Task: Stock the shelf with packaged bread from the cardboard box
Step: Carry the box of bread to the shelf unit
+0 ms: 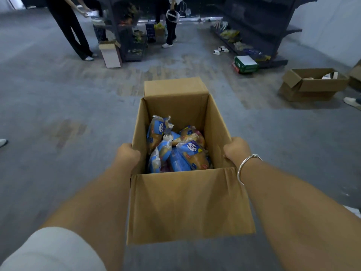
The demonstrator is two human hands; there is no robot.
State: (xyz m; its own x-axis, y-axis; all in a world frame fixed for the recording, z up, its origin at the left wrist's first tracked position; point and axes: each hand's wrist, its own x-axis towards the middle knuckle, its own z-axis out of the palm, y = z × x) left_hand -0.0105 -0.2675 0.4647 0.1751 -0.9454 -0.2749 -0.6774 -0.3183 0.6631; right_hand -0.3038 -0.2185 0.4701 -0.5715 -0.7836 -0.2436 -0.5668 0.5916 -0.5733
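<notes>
Bread in blue-and-yellow plastic packets point(175, 147) lies loose low inside the open brown cardboard box point(187, 204). My left hand point(128, 154) and right hand point(235, 150) clamp its opposite walls; I keep it level toward the dark metal shelf point(257, 26) beyond the box.

3 open cardboard boxes point(187, 202), 2 hands point(128, 154)

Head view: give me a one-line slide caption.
Both hands, left and right, grip an open cardboard box of packaged bread above a grey floor.
</notes>
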